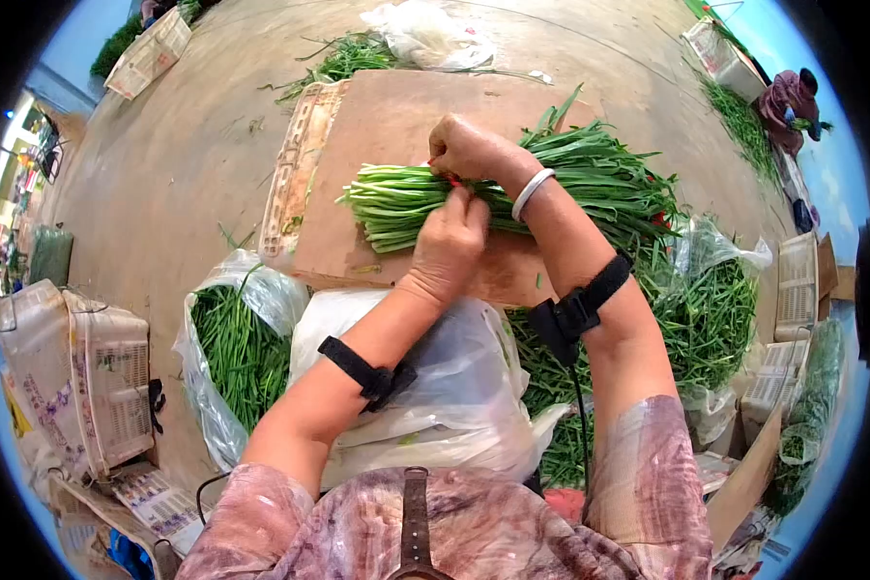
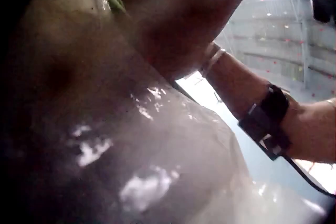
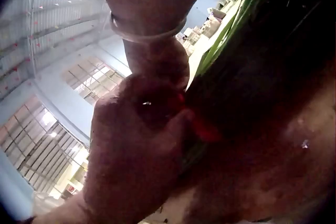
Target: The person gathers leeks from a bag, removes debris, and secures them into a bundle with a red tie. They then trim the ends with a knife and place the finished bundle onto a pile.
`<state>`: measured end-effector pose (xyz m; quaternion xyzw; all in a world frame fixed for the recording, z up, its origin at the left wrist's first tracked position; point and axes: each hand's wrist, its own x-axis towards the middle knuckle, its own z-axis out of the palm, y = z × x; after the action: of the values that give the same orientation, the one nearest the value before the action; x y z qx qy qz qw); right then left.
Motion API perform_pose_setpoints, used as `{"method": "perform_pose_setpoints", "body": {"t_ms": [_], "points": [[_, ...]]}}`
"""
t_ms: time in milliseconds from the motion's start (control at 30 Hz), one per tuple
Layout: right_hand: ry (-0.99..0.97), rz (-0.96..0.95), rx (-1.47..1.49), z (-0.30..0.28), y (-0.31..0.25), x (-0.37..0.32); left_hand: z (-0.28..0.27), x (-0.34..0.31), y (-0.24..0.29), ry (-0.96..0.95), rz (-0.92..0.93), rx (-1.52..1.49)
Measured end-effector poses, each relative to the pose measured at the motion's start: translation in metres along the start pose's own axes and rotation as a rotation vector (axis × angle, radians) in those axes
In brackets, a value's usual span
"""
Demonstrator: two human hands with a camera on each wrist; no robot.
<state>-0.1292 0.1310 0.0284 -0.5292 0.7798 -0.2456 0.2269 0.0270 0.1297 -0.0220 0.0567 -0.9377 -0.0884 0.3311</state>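
Observation:
A thick bundle of garlic chives (image 1: pixel 590 179) lies across a brown board, pale stems to the left and green leaves to the right. A red tie (image 1: pixel 454 181) shows at its middle. From above, my right hand (image 1: pixel 478 150) pinches the tie with curled fingers. My left hand (image 1: pixel 451 242) comes from the near side, its thumb and fingers pinched at the same tie against the stems. In the dark right wrist view both hands meet at the red tie (image 3: pixel 205 127). The left wrist view shows mostly plastic sheeting (image 2: pixel 157 150); the left fingers are hidden there.
The brown board (image 1: pixel 387 116) rests on a crate (image 1: pixel 300 164). White plastic (image 1: pixel 406 377) covers the space before my body. Bags of loose greens (image 1: pixel 237 338) stand on both sides. Stacked crates (image 1: pixel 106 377) are at the left, and another person (image 1: pixel 788 106) sits at far right.

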Motion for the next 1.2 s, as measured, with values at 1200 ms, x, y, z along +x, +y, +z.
{"method": "perform_pose_setpoints", "body": {"t_ms": [1200], "points": [[0.594,-0.219,-0.332,0.032,0.012,-0.076,-0.021,0.054,-0.063,-0.226,-0.468,-0.482]]}}
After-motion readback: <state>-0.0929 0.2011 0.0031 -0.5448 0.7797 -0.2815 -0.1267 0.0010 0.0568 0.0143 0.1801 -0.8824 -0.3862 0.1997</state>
